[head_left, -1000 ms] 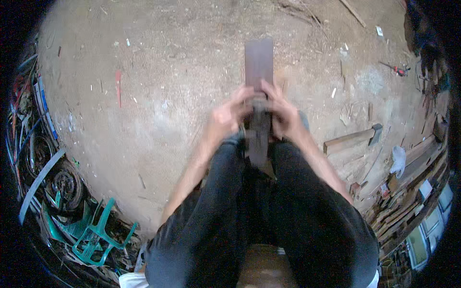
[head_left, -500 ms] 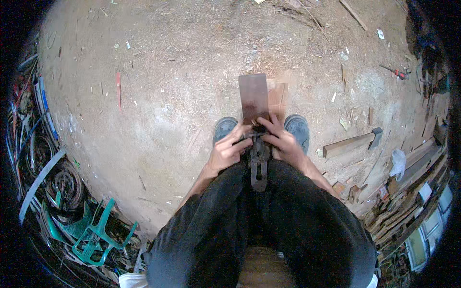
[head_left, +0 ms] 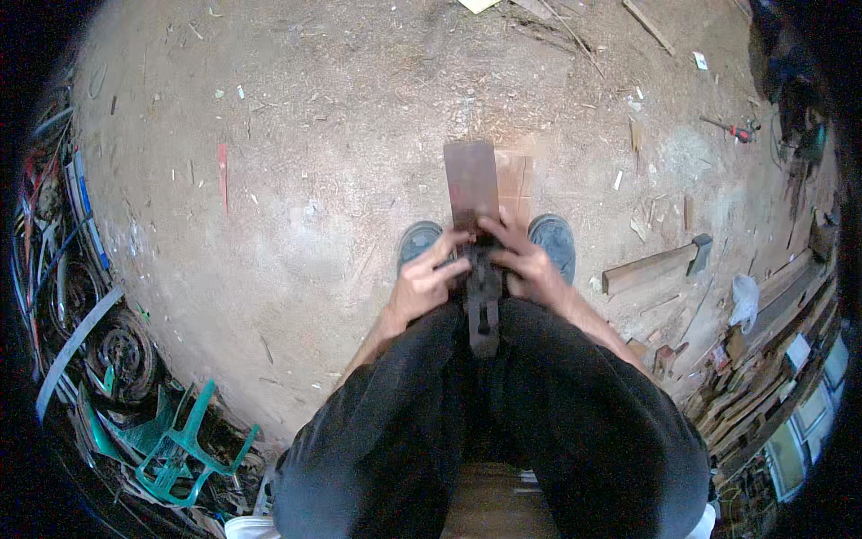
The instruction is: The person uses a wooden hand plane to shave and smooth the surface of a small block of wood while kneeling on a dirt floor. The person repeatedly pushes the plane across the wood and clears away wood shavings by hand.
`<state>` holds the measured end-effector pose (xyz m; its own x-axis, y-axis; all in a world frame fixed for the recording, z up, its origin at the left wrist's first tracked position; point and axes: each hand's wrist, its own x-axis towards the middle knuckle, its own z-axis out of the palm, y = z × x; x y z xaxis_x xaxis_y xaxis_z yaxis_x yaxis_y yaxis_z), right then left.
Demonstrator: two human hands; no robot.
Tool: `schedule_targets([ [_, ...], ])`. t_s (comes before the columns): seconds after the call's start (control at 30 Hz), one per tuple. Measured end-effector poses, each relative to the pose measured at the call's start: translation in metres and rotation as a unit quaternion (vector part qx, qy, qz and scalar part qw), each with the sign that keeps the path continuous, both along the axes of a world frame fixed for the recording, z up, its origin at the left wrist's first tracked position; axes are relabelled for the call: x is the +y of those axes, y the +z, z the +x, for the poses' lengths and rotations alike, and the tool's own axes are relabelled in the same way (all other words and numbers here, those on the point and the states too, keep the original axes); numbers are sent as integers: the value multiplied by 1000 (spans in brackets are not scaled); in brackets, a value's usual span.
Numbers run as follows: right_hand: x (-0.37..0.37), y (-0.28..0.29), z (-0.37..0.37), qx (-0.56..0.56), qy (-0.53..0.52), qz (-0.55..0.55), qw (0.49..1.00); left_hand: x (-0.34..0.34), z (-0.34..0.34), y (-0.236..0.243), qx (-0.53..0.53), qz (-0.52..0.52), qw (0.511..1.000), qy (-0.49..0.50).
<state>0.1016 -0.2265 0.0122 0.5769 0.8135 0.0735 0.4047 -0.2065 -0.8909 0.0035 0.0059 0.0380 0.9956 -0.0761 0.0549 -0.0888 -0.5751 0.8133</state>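
Between my knees stands a hand plane with a dark brown wooden body (head_left: 472, 175). Its slotted metal iron (head_left: 485, 323) points back toward my lap. My left hand (head_left: 424, 283) grips the plane from the left, fingers curled at its middle. On the other side, my right hand (head_left: 532, 265) holds it too, with fingertips meeting near the throat. Blur and the fingers hide the small parts there. A paler flat wooden piece (head_left: 514, 175) shows just right of the plane's body, low near the floor.
My shoes (head_left: 551, 244) flank the plane. To the right lie an axe (head_left: 655, 265), a red-and-black screwdriver (head_left: 738, 134), a plastic bag (head_left: 744, 302) and stacked wood strips (head_left: 750, 395). A broken green plastic chair (head_left: 184, 449) and tangled scrap are at left. Wood chips litter the floor.
The whole view has shifted slightly. Both hands stay on the plane in nearly the same place, with small finger movements that blur.
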Motion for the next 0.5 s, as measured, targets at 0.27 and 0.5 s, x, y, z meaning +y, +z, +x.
schedule_targets([
  [0.27,34,22,35,101,-49,18,994,29,44,5,80,-39,996,15],
  [0.5,43,8,51,47,-32,21,998,30,48,-3,73,-53,994,53],
])
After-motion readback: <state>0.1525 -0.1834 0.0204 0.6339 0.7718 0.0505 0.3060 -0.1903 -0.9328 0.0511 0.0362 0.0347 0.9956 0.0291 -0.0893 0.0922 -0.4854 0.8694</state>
